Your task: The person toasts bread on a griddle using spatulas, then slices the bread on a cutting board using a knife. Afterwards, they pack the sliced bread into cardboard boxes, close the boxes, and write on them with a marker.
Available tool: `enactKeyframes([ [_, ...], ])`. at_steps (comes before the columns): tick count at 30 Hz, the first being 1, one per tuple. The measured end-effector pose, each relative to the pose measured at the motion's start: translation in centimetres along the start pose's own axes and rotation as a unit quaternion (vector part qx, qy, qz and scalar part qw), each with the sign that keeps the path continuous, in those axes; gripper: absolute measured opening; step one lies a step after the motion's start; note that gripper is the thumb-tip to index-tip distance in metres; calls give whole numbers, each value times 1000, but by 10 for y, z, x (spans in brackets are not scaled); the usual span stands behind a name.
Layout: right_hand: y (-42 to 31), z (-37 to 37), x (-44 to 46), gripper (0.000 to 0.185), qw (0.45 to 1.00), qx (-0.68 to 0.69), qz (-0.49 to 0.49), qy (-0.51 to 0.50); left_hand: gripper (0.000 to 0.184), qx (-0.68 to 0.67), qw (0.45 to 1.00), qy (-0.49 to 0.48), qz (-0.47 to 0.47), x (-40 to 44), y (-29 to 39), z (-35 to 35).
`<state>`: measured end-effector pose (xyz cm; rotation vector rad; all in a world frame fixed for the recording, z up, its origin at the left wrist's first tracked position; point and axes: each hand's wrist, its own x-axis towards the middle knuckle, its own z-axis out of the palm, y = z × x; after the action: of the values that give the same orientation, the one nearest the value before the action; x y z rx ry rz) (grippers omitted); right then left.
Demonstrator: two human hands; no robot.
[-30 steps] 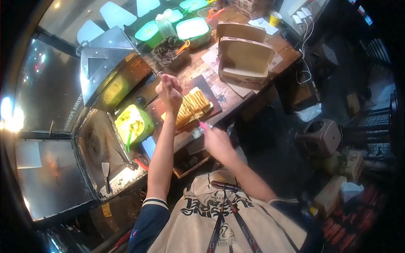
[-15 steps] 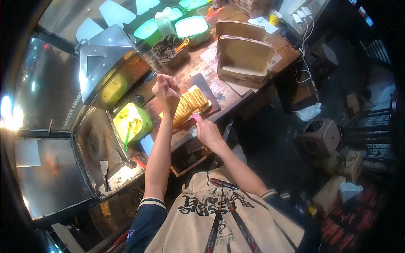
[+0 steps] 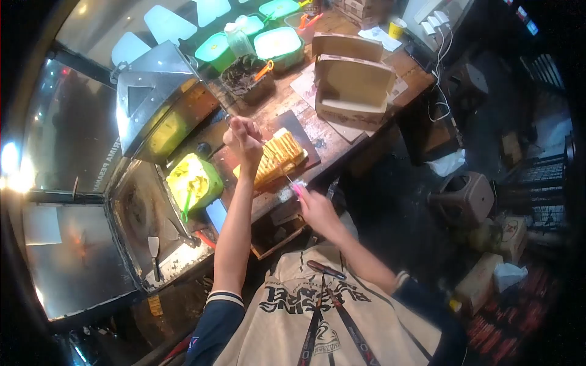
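Observation:
A golden-brown toasted bread, scored crosswise into narrow strips, lies on a dark board. At its far left side, my left hand is closed in a fist around a thin metal tool, whose handle end shows above the fist; its lower end is hard to make out. My right hand grips a pink-handled knife at the near edge of the bread. The knife's thin blade points toward the bread, and I cannot tell whether it touches.
An open cardboard box stands right of the board. Behind are a tub of dark spread and green-lidded containers. On the left are a yellow spread tub, a metal hood, a griddle and a spatula.
My right hand has drawn the knife back toward me and slightly right, away from the bread's near edge. My left hand has stayed nearly in place as the view shifted slightly.

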<state>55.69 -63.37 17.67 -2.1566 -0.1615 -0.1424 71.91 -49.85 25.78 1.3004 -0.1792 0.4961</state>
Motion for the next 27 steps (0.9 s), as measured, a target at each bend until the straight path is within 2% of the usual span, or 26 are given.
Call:
enactKeyframes([
  [2,-14,-32,-45,31,995,-42,63,-66,58,-23,1000,-1,-5,1,-3,-2],
  [5,-2,-19,-51,31,994,-50,77,-66,56,-34,999,1,2,1,-4,0],
  [8,25,35,-5,34,1000,-23,9,-7,55,-28,999,-6,14,-2,-3,1],
  [11,20,27,1,36,1000,-10,18,-4,57,10,1000,-15,21,-9,-2,-1],
  [13,25,3,-49,36,1000,-12,-5,9,58,-3,999,-30,25,-4,-3,-3],
  [15,23,-39,-100,37,996,-41,57,-53,58,-10,999,-26,24,-3,-4,-4],
  [17,18,-69,-132,35,996,-31,68,-49,57,-25,999,-23,34,-3,-6,-5],
  [20,-12,-80,-113,35,998,-20,58,6,56,-37,996,-68,35,-5,-2,-3],
  [21,-17,-73,-98,35,998,-21,16,49,56,-37,995,-82,33,-6,2,-2],
  [25,-12,-57,-63,35,996,-87,14,-4,58,-4,992,-122,38,-2,15,2],
  [27,-14,-58,-61,35,996,-85,6,1,59,-9,989,-130,68,9,42,3],
])
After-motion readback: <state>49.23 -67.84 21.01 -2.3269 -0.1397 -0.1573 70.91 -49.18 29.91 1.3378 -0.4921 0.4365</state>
